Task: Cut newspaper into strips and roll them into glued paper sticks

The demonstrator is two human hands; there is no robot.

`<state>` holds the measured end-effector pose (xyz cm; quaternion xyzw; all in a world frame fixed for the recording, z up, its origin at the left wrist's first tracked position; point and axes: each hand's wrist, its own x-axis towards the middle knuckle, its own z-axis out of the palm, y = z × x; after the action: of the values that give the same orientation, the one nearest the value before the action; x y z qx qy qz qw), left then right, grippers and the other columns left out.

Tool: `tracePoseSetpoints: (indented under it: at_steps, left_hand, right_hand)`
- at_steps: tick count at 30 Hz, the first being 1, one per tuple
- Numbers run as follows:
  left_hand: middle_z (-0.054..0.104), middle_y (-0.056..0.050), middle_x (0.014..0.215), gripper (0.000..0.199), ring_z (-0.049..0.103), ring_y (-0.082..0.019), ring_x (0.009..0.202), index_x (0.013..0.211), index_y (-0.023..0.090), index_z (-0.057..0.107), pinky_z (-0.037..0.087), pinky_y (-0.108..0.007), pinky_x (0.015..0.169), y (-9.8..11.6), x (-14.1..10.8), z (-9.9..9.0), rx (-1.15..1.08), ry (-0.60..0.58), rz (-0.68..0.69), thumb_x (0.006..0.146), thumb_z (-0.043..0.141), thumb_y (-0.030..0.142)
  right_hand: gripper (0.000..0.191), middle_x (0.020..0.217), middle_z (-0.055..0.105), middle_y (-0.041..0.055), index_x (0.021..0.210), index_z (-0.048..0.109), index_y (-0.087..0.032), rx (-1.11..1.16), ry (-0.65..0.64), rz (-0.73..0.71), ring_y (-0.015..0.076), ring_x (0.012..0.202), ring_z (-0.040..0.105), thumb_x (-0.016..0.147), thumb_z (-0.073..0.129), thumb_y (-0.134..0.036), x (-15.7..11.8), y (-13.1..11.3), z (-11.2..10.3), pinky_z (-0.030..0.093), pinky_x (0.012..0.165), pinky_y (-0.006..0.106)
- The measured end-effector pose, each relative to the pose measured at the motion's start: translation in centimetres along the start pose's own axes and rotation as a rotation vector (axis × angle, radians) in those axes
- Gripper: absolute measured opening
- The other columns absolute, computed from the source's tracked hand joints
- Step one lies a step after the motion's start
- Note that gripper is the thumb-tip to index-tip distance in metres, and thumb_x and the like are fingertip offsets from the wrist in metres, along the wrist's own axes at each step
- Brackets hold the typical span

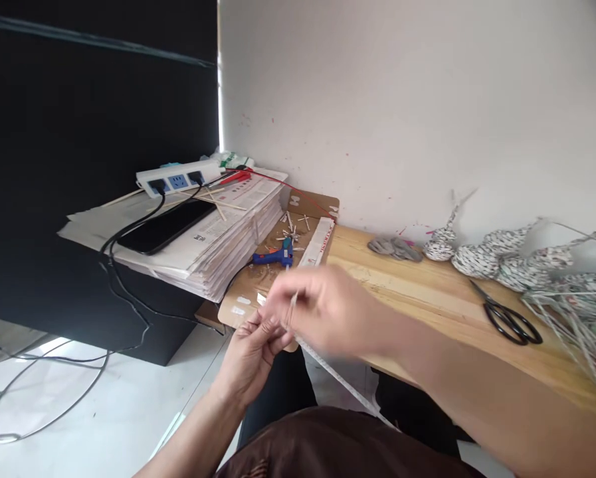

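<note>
Above my lap both my hands are close together, at the front edge of the cardboard. The fingertips of my left hand (252, 355) are pinched on a narrow paper strip (340, 380), which trails down to the right towards my lap. My right hand (325, 309), blurred by motion, is just over the left fingertips. Its fingers are curled closed, with a thin end of the strip showing beside them. The exact grip between the hands is partly hidden. Just beyond them a blue glue gun (276, 255) rests on the cardboard (238, 309).
Newspapers (228, 249) are stacked left, bearing a black phone (168, 227), a power strip (181, 178) and red-handled scissors (238, 176). Black scissors (511, 322) lie on the wooden table (402, 292) at right, near woven paper shapes (482, 255). Cables (128, 299) hang down left.
</note>
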<state>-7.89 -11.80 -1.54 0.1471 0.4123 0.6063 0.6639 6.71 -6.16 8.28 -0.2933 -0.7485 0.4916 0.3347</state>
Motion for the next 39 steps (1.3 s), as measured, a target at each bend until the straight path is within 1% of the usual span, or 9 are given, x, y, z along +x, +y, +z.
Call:
tracePoseSetpoints:
  at_steps: [2, 5, 7, 11, 14, 19, 27, 34, 39]
  left_hand:
    - [0.071, -0.006, 0.084, 0.019, 0.072, -0.02, 0.082, 0.085, 0.015, 0.064, 0.059, -0.023, 0.069, 0.1, -0.2, -0.3, -0.026, -0.019, 0.023, 0.072, 0.076, 0.02]
    - [0.072, -0.008, 0.087, 0.019, 0.072, -0.02, 0.083, 0.085, 0.014, 0.064, 0.059, -0.023, 0.068, 0.2, -0.5, -0.8, -0.051, -0.045, 0.031, 0.073, 0.076, 0.021]
    - [0.071, -0.008, 0.087, 0.017, 0.072, -0.02, 0.082, 0.085, 0.014, 0.064, 0.06, -0.023, 0.068, 0.3, -0.7, -1.1, -0.05, -0.045, 0.035, 0.074, 0.075, 0.021]
    - [0.071, -0.008, 0.086, 0.017, 0.072, -0.02, 0.083, 0.086, 0.014, 0.064, 0.059, -0.021, 0.066, 0.3, -1.1, -1.8, -0.041, -0.029, 0.032, 0.074, 0.075, 0.02]
    - [0.071, -0.007, 0.086, 0.019, 0.071, -0.021, 0.085, 0.087, 0.015, 0.063, 0.06, -0.022, 0.066, 0.5, -1.3, -2.6, -0.039, 0.004, 0.025, 0.073, 0.076, 0.02]
    - [0.07, -0.007, 0.083, 0.02, 0.072, -0.023, 0.083, 0.085, 0.014, 0.061, 0.06, -0.022, 0.063, 1.0, -1.4, -3.7, -0.037, 0.091, 0.024, 0.072, 0.076, 0.016]
    - [0.069, -0.008, 0.086, 0.026, 0.071, -0.027, 0.09, 0.09, 0.014, 0.06, 0.06, -0.024, 0.065, 1.1, -0.9, -4.9, -0.004, 0.057, 0.017, 0.071, 0.077, 0.018]
    - [0.069, -0.007, 0.085, 0.025, 0.071, -0.026, 0.089, 0.089, 0.014, 0.061, 0.06, -0.023, 0.064, 1.3, -1.6, -4.6, 0.014, 0.018, 0.012, 0.071, 0.078, 0.02]
    - [0.069, -0.008, 0.085, 0.024, 0.071, -0.025, 0.089, 0.089, 0.013, 0.061, 0.059, -0.023, 0.065, 1.2, -1.8, -4.0, 0.03, -0.03, 0.01, 0.072, 0.077, 0.021]
  right_hand:
    - [0.013, 0.069, 0.067, 0.0007, 0.074, 0.069, -0.017, 0.033, 0.033, 0.169, 0.0112, 0.062, 0.062, 0.083, 0.062, -0.022, 3.4, 1.8, -1.6, 0.048, 0.052, 0.019]
    - [0.019, 0.07, 0.067, 0.003, 0.084, 0.067, -0.012, 0.433, 0.103, 0.504, 0.0108, 0.057, 0.065, 0.089, 0.049, -0.008, 7.0, 5.0, -1.9, 0.049, 0.047, 0.017]
    - [0.02, 0.07, 0.069, 0.0062, 0.09, 0.065, -0.01, 0.757, 0.079, 0.68, 0.0143, 0.059, 0.068, 0.092, 0.045, -0.008, 8.4, 6.6, -0.3, 0.054, 0.049, 0.021]
    - [0.026, 0.064, 0.068, 0.0118, 0.087, 0.059, -0.007, 0.912, 0.121, 0.801, 0.0174, 0.057, 0.069, 0.097, 0.039, -0.018, 10.5, 8.0, 4.5, 0.055, 0.046, 0.022]
    - [0.029, 0.061, 0.066, 0.0083, 0.088, 0.055, -0.009, 0.99, 0.271, 0.798, 0.0132, 0.052, 0.066, 0.1, 0.032, -0.021, 12.1, 8.6, 6.8, 0.054, 0.046, 0.019]
    - [0.024, 0.057, 0.06, 0.0006, 0.083, 0.051, -0.014, 1.13, 0.48, 0.724, 0.0079, 0.046, 0.06, 0.099, 0.038, -0.027, 13.1, 9.7, 7.6, 0.051, 0.041, 0.013]
    - [0.037, 0.049, 0.052, -0.0023, 0.073, 0.049, -0.016, 1.263, 0.53, 0.669, 0.0063, 0.036, 0.049, 0.096, 0.043, -0.045, 14.6, 10.5, 7.0, 0.04, 0.029, 0.012]
    - [0.026, 0.059, 0.062, 0.0013, 0.078, 0.055, -0.015, 1.214, 0.555, 0.501, 0.0114, 0.048, 0.062, 0.093, 0.049, -0.036, 15.1, 5.4, 6.9, 0.05, 0.04, 0.018]
    - [0.024, 0.067, 0.065, 0.002, 0.074, 0.059, -0.014, 0.933, 0.528, 0.353, 0.0092, 0.045, 0.056, 0.085, 0.057, -0.035, 12.4, 2.6, 5.9, 0.038, 0.032, 0.016]
